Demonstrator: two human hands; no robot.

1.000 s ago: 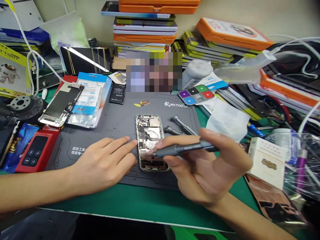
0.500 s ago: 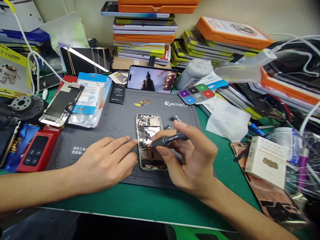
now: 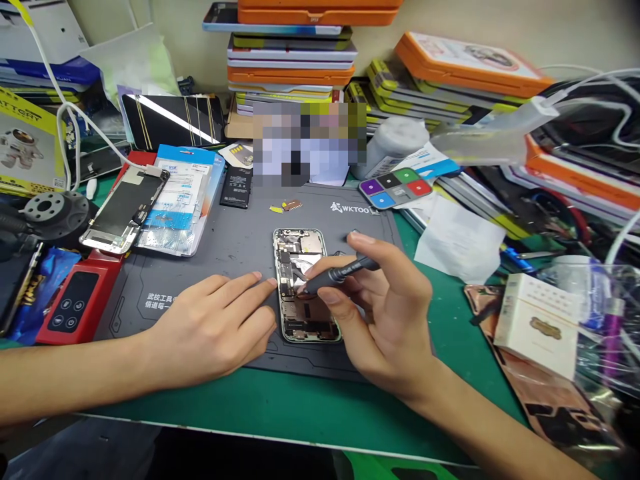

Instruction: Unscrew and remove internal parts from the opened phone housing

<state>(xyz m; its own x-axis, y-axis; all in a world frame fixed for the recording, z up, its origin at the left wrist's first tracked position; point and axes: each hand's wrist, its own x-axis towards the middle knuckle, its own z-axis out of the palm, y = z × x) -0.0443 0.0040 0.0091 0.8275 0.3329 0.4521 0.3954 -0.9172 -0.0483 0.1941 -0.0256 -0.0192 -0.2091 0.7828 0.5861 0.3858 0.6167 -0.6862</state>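
Right hand is clamping a screwdriver over an uncovered phone.
The phone is pointing forward lengthwise, left of this grip; empty left hand is touching its edge.

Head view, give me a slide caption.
Right hand holds a dark grey cylindrical tool over an opened, pale-rimmed smartphone on a dark grey mat, left hand alongside.

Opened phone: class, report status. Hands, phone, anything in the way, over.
Left hand beside opened phone. Right hand gripping dark tool over it. Phone on grey mat, internals exposed. Right hand partly blocks view.
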